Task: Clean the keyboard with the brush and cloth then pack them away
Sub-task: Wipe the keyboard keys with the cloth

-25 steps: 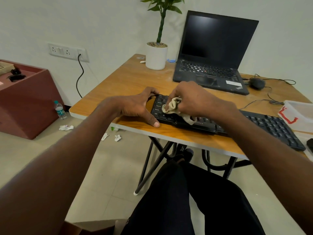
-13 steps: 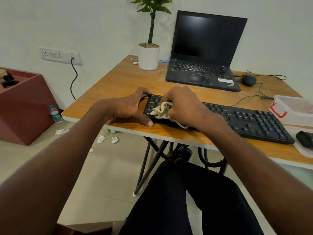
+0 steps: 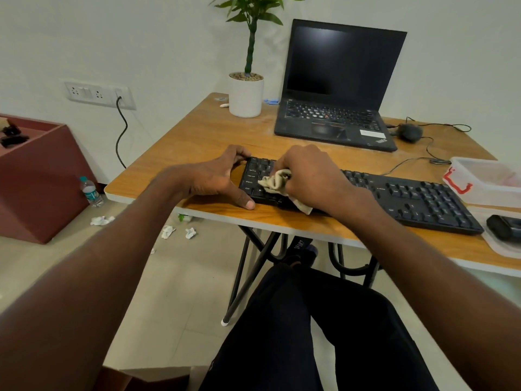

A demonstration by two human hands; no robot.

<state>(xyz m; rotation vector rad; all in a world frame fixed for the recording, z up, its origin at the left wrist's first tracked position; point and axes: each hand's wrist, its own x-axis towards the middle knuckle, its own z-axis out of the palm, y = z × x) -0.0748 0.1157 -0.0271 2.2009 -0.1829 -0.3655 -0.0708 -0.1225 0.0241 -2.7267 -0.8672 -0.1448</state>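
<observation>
- Keyboard point(image 3: 417, 198): black, full-size, lying flat near the front edge of the wooden tabletop point(image 3: 197, 136), running from centre to right.
- Left hand point(image 3: 217, 179): clamped on the keyboard's left end; fingers curl over the far corner, thumb lies along the near edge with its tip on the tabletop.
- Right hand point(image 3: 313, 176): fingers curled tight around a bunched beige cloth point(image 3: 275, 180), pressing it down on the left block of keys, beside the Caps Lock, Shift and Ctrl legends.
- A loose corner of the cloth sticks out under the right palm, over the keyboard's near edge.
- Brush: cannot pick it out for certain.
- Clear plastic box point(image 3: 485, 179) with a red latch: far right of the tabletop, just beyond the keyboard's right end; contents too blurred to tell.
- Small dark object point(image 3: 504, 225) at the right front corner, on a pale sheet or lid; identity unclear.
- Laptop point(image 3: 338, 108): open, screen dark, behind the keyboard.
- Black mouse point(image 3: 410, 132) with a cable, just right of the laptop.
- White pot with a green plant point(image 3: 246, 94): left of the laptop, at the back edge.
- Floor to the left: crumpled white paper scraps point(image 3: 167, 231), a small water bottle point(image 3: 90, 191) and a dark red box point(image 3: 39, 179).
- Wall socket strip point(image 3: 98, 94) with a black cord plugged in.
</observation>
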